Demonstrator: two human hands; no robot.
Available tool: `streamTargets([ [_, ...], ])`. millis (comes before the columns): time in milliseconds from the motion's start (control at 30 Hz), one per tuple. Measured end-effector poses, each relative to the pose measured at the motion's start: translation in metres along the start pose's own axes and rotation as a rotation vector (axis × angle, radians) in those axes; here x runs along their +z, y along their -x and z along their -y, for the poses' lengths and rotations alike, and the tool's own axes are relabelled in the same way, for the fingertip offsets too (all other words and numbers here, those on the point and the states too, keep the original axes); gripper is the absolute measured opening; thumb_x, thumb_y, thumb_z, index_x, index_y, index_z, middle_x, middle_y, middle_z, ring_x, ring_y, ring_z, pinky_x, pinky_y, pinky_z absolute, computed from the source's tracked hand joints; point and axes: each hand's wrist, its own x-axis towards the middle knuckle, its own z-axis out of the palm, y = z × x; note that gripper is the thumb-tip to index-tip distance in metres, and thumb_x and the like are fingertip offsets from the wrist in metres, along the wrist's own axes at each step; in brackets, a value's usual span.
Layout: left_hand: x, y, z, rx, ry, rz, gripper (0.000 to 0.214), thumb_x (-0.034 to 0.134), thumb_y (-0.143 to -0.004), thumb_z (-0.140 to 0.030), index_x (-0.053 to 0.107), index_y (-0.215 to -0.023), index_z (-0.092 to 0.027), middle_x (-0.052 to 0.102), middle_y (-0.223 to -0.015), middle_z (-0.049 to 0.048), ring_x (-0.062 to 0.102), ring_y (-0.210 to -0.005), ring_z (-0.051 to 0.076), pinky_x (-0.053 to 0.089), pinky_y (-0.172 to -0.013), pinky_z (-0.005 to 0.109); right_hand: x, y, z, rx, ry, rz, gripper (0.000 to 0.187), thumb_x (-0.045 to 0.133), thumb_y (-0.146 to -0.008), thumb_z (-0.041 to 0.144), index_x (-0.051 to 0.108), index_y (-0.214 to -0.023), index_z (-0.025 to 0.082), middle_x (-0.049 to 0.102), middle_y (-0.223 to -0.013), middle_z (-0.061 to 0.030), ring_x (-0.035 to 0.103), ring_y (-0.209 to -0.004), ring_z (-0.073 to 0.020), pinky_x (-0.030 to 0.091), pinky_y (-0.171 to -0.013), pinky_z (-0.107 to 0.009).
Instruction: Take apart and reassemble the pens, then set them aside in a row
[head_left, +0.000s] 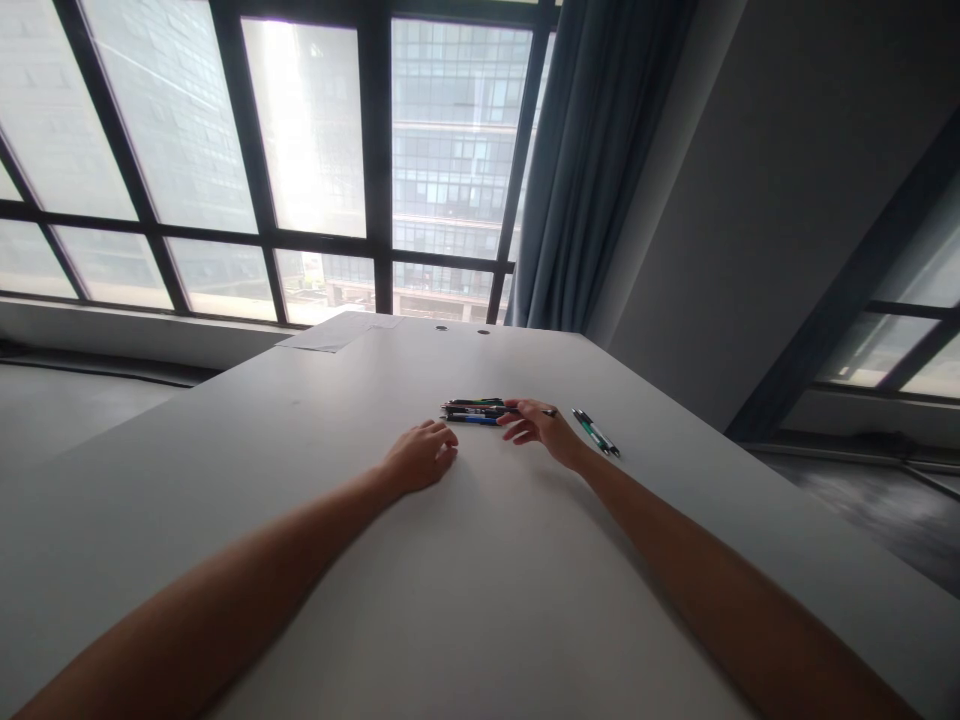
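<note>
My right hand [546, 432] grips a dark pen [512, 409] between thumb and index finger, its other fingers loosely spread. The pen lies roughly level, just over a bunch of several pens [471, 413] with black, green, blue and reddish parts. My left hand [421, 455] rests on the table just in front and to the left of that bunch, with loosely bent fingers and nothing visible in it. To the right of my right hand, a pair of pens [596, 433] with green and white parts lies slanted side by side. My right fingers partly hide the bunch's right end.
The white table [480, 570] reaches toward the windows. A pale sheet [330, 333] lies at its far left corner, and two dark round holes [462, 330] are near the far edge. A blue-grey curtain [585, 180] hangs behind, beside a grey wall [735, 230].
</note>
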Motion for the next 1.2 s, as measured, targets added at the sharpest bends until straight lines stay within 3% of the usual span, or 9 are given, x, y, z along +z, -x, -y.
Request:
streamTargets([
  [100,0.001,0.000,0.000,0.000,-0.007,-0.003,0.021,0.046,-0.090,-0.028,0.065,-0.095,-0.021,0.066,-0.095,0.0072,0.058,-0.091,0.020,0.050,-0.080,0.033,0.016,0.005,0.002,-0.149,0.335,-0.081,0.031,0.067,-0.076,0.048,0.062,-0.080,0.018,0.065,-0.065,-0.0027,0.060,-0.058,-0.0168,0.046,-0.053,-0.028],
  [167,0.000,0.000,0.000,0.008,-0.007,-0.007,0.021,0.046,-0.090,-0.028,0.065,-0.094,-0.020,0.066,-0.094,0.0074,0.058,-0.090,0.020,0.050,-0.080,0.034,0.024,0.009,0.001,-0.255,0.535,-0.141,0.028,0.062,-0.080,0.046,0.061,-0.075,0.018,0.060,-0.059,-0.0007,0.056,-0.054,-0.0152,0.043,-0.052,-0.027],
  [300,-0.001,0.000,-0.001,0.017,-0.004,-0.013,0.021,0.046,-0.089,-0.027,0.066,-0.092,-0.020,0.066,-0.091,0.0074,0.058,-0.088,0.020,0.051,-0.080,0.033,0.033,0.013,-0.006,-0.312,0.620,-0.019,0.026,0.047,-0.090,0.036,0.063,-0.104,0.020,0.067,-0.075,-0.0019,0.060,-0.060,-0.0149,0.046,-0.060,-0.027],
  [367,-0.002,0.000,-0.002,0.012,-0.001,-0.011,0.021,0.046,-0.089,-0.027,0.066,-0.092,-0.020,0.066,-0.092,0.0073,0.058,-0.089,0.020,0.051,-0.080,0.032,0.034,0.013,-0.011,-0.361,0.658,0.003,0.025,0.050,-0.088,0.033,0.063,-0.104,0.019,0.069,-0.083,-0.0037,0.062,-0.067,-0.0158,0.046,-0.065,-0.028],
  [433,-0.003,0.000,-0.003,0.008,0.000,-0.005,0.022,0.046,-0.089,-0.027,0.066,-0.092,-0.020,0.066,-0.093,0.0075,0.058,-0.089,0.020,0.051,-0.080,0.033,0.034,0.014,-0.016,-0.398,0.721,-0.034,0.018,0.056,-0.084,0.032,0.063,-0.093,0.019,0.067,-0.078,-0.0028,0.060,-0.065,-0.0154,0.044,-0.063,-0.027],
  [567,-0.003,0.000,-0.003,0.006,-0.015,0.009,0.022,0.045,-0.090,-0.028,0.066,-0.092,-0.020,0.067,-0.095,0.0075,0.058,-0.090,0.020,0.050,-0.079,0.033,0.035,0.017,-0.022,-0.358,0.724,-0.064,0.012,0.058,-0.078,0.027,0.059,-0.086,0.019,0.060,-0.063,0.0029,0.052,-0.055,-0.0124,0.039,-0.056,-0.025],
  [700,-0.003,0.000,-0.004,0.005,-0.021,0.013,0.022,0.045,-0.090,-0.028,0.065,-0.093,-0.020,0.066,-0.095,0.0071,0.058,-0.091,0.020,0.050,-0.079,0.032,0.035,0.016,-0.020,-0.274,0.666,-0.053,0.007,0.057,-0.074,0.025,0.059,-0.075,0.018,0.065,-0.068,-0.0006,0.057,-0.062,-0.0146,0.041,-0.059,-0.026],
  [900,-0.001,-0.001,-0.001,0.011,-0.020,0.013,0.021,0.046,-0.090,-0.029,0.065,-0.092,-0.020,0.066,-0.095,0.0072,0.058,-0.092,0.021,0.050,-0.079,0.033,0.032,0.005,-0.025,-0.067,0.573,-0.106,0.009,0.054,-0.070,0.024,0.055,-0.063,0.019,0.061,-0.056,-0.0001,0.054,-0.053,-0.0146,0.041,-0.056,-0.026],
  [1200,0.002,-0.001,0.001,0.011,-0.020,0.008,0.021,0.046,-0.090,-0.029,0.065,-0.092,-0.021,0.066,-0.095,0.0065,0.058,-0.091,0.020,0.050,-0.079,0.032,0.032,0.001,-0.032,-0.105,0.656,-0.143,0.010,0.056,-0.067,0.026,0.056,-0.062,0.018,0.057,-0.057,0.0011,0.051,-0.056,-0.0133,0.037,-0.055,-0.024],
])
